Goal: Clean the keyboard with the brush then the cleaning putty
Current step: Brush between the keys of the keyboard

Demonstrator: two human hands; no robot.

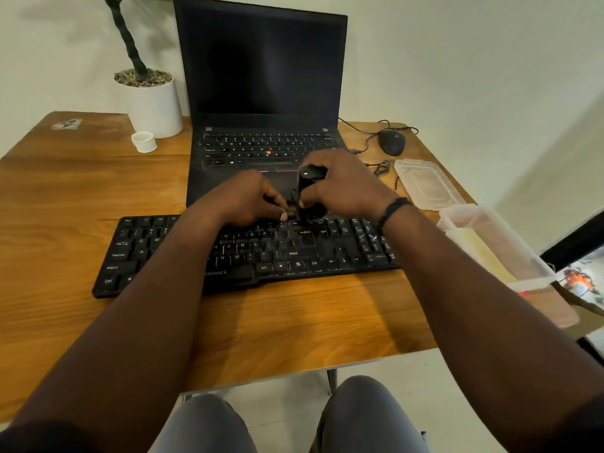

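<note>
On the wooden counter (pixel 81 197) lies a black keyboard (pixel 137 253), just in front of an open laptop (pixel 261 76) whose screen is dark. Both hands work over the upper middle part of the keyboard. The right hand (pixel 346 188) has its fingers curled round a black brush (pixel 307 191), which stands nearly upright; its lower end touches the keys near the Enter key, but the bristles are dark against dark keys and hard to make out. The left hand (pixel 242 201) rests just beside the brush, its fingers bent down onto the top rows of keys; it seems to hold nothing, though the fingertips are partly hidden behind the knuckles. A dark bracelet (pixel 392 207) sits on the right wrist. The forearms cover a large part of the keyboard's middle, so many keys cannot be seen.

At the right edge of the counter stands a clear plastic box (pixel 510 256) with something pale yellow inside, possibly the putty, but it is blurred. Its clear lid (pixel 425 184) lies apart, further back. Behind it a black mouse (pixel 392 142) lies with its cable. At back left stands a white plant pot (pixel 153 106), its plant cut off by the frame, and near it a small white cap (pixel 143 142).
</note>
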